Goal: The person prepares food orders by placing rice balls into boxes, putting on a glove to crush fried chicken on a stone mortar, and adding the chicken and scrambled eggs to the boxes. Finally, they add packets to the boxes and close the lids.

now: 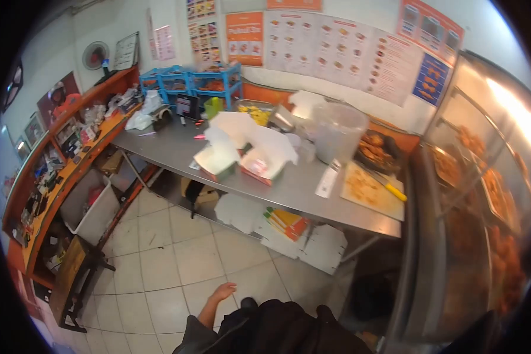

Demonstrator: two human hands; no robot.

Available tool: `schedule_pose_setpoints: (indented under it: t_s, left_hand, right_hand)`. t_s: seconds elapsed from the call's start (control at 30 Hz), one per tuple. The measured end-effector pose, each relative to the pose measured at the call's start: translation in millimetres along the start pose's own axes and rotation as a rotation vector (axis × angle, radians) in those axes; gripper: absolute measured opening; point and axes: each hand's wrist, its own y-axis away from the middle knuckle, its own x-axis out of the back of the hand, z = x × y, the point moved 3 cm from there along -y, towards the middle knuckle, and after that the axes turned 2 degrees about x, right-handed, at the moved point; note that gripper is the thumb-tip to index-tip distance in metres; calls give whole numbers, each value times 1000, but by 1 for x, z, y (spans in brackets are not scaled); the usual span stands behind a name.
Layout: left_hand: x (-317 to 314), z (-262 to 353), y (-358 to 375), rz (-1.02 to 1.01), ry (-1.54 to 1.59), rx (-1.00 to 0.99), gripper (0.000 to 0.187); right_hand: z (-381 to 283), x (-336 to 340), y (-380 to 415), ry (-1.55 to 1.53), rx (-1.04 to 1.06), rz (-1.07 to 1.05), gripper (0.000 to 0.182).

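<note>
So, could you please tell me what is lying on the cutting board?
On the cutting board lie small orange-brown food pieces and a yellow-handled knife. The surface directly beneath them is covered, so it cannot be seen.

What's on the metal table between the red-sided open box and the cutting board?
A white slip or packet lies between the box and the cutting board, as the head view shows.

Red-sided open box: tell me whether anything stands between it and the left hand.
Nothing visible stands on the steel table in front of the red-sided box; the left hand may only need to clear the table's front edge.
</note>
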Motion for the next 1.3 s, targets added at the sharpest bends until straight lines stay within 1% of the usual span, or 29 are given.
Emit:
schedule_pose_setpoints:
  t_s: [0.03, 0.07, 0.1, 0.13, 0.17, 0.23, 0.27, 0.3, 0.37, 0.4, 0.47, 0.5, 0.53, 0.6, 0.63, 0.7, 0.73, 0.8, 0.83, 0.87, 0.93, 1.0, 1.03, 1.07, 1.1, 1.17, 1.2, 1.27, 1.3]
  left_hand:
    - [3, 5, -19, -77, 84, -85, 41]
    - [6, 28, -24, -157, 293, -165, 41]
    - [17, 89, -15, -277, 222, -136, 42]
    - [28, 153, 2, -397, 319, -70, 46]
    - [33, 199, 7, -520, 373, -186, 50]
    - [28, 264, 0, -719, 340, -330, 57]
    - [35, 302, 5, -858, 403, -322, 61]
    - [46, 329, 5, -1014, 547, -293, 67]
    - [80, 382, 7, -997, 744, -404, 72]
    - [97, 391, -1, -951, 756, -414, 72]
    - [139, 401, -28, -614, 850, -475, 65]
    - [164, 391, -52, -413, 816, -393, 67]
    - [187, 382, -71, -387, 817, -396, 67]
    - [238, 367, -105, -297, 1364, -295, 66]
    - [262, 366, -117, -270, 1368, -320, 66]
    - [310, 361, -141, 229, 1030, -203, 72]
    - [328, 360, -161, 257, 1037, -212, 72]
    - [354, 354, -195, 370, 86, -76, 80]
    - [356, 359, -207, 342, -77, -114, 82]
    - [355, 370, -211, 311, -242, -147, 83]
    - [345, 379, -235, 175, -499, -121, 78]
    - [330, 370, -257, 112, -636, -138, 55]
    - [328, 359, -261, 125, -616, -121, 55]
    - [326, 350, -258, 150, -463, -255, 57]
    - [320, 343, -264, 171, -377, -319, 59]
    - [305, 324, -287, 186, -252, -431, 59]
    - [298, 309, -303, 184, -215, -479, 57]
    - [295, 287, -329, 181, -138, -577, 53]
    - [307, 290, -327, 180, -109, -601, 52]
  right_hand:
    - [-21, -30, 5, -125, 0, -11, 76]
    - [-41, -58, 13, -242, -2, -26, 77]
    - [-63, -85, 18, -363, -1, -41, 77]
    - [-87, -107, 25, -499, -9, -61, 77]
    - [-111, -138, 31, -621, -5, -103, 77]
    - [-162, -202, 42, -868, -8, -232, 77]
    - [-188, -234, 42, -1002, -7, -317, 78]
    - [-213, -267, 45, -1128, -9, -418, 78]
    - [-272, -335, 37, -1341, -11, -646, 78]
    - [-305, -367, 36, -1425, -9, -766, 78]
    - [-377, -423, 36, -1495, 55, -992, 79]
    - [-423, -439, 33, -1372, 239, -1138, 80]
    - [-462, -456, 32, -1379, 243, -1164, 80]
    - [-528, -490, 25, -1528, 124, -1152, 72]
    - [-553, -507, 7, -1532, 141, -1184, 72]
    - [-607, -535, -49, -1018, 544, -848, 68]
    - [-638, -550, -65, -1027, 559, -872, 68]
    - [-704, -570, -81, -374, 1250, -454, 63]
    - [-718, -604, -89, -288, 1237, -445, 61]
    - [-729, -631, -99, -304, 1255, -457, 61]
    - [-739, -692, -97, 340, 1739, -656, 57]
    - [-735, -734, -88, 524, 1936, -894, 56]
    - [-732, -751, -87, 518, 1924, -1035, 50]
    - [-727, -765, -87, 517, 1903, -1176, 44]
    - [-722, -787, -91, 527, 1921, -1189, 44]
    - [-709, -825, -97, 380, 1925, -1635, 26]
    - [-702, -836, -100, 395, 1895, -1732, 28]
    - [-689, -855, -105, 489, 1876, -1728, 33]
    - [-680, -863, -109, 526, 1860, -1707, 35]
